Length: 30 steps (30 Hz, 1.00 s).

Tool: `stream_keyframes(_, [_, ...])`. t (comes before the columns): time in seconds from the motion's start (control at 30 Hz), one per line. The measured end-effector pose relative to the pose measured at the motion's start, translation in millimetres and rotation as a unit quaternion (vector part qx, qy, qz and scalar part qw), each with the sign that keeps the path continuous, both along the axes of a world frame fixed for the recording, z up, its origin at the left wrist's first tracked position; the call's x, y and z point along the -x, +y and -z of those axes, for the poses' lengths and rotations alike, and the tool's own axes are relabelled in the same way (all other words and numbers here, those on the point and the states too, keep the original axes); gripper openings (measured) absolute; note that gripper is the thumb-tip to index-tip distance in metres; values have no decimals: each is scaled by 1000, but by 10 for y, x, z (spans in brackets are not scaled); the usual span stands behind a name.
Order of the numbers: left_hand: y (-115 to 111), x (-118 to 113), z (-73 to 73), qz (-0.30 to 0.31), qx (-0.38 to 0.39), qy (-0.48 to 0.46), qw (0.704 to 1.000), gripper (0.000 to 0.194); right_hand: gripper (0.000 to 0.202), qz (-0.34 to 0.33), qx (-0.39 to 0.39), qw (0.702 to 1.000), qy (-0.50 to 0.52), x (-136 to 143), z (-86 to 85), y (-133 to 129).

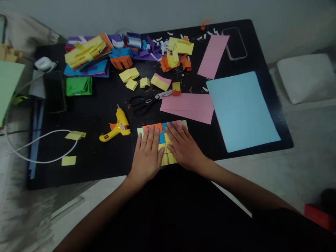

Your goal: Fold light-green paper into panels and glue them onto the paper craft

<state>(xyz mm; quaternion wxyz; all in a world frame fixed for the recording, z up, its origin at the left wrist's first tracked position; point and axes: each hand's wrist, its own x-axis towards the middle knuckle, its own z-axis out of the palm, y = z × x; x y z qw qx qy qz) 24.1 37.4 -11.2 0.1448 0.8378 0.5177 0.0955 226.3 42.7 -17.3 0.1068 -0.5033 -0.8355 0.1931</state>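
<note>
While the left hand (146,154) lies flat on paper squares (160,139), the right hand (186,148) does too — both unclenched.

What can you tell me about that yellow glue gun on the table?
The glue gun looks like yellow plastic, with a greyish nozzle tip, an orange trigger, a pale label, a red switch on the handle and a small glowing orange light. It lies on its side on the black table, nozzle pointing toward the far edge, left of the left hand. No hand touches it.
</note>
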Motion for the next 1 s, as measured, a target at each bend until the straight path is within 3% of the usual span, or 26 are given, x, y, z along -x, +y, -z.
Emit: stream_keyframes(1.0, [15, 7, 4, -9, 12, -25, 1000, 67, 71, 1, -9, 1000, 19, -9, 18, 1])
